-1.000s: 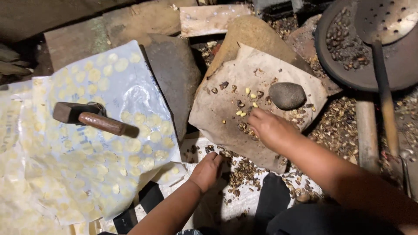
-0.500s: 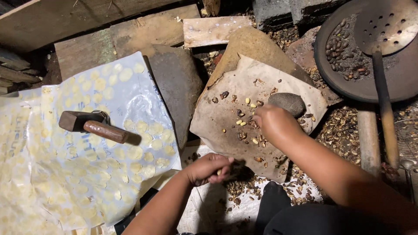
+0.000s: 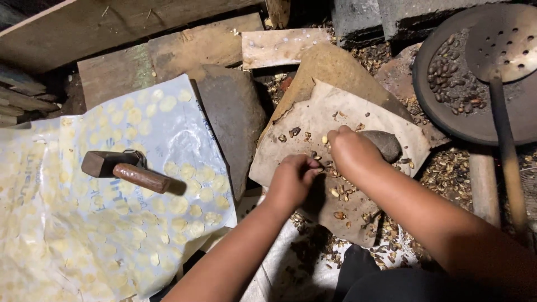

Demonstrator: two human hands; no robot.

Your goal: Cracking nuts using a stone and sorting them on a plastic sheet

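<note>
Left hand (image 3: 292,182), pinched shut on a small seed near mid-frame, should stay low over the paper sheet (image 3: 313,120) while your right hand (image 3: 349,154), curled over the scattered seeds (image 3: 338,193) beside the dark stone (image 3: 386,142), picks gently.

Warm, yellowish light is falling from above and slightly in front, brightening the middle of the scene while the upper left corner and the lower right edge are sinking into near black. The hammer (image 3: 124,171) is throwing a short soft shadow to its right across the pale plastic sheet (image 3: 84,235), which is giving back a mild sheen without harsh glare, and the left hand (image 3: 291,182) and right hand (image 3: 351,152) are darkening the brown paper (image 3: 302,126) just beneath them. Focus is holding fairly sharp in the centre, though the wide lens is bending lines near the edges and the shell fragments in the dim lower part are blurring into grain.
</note>
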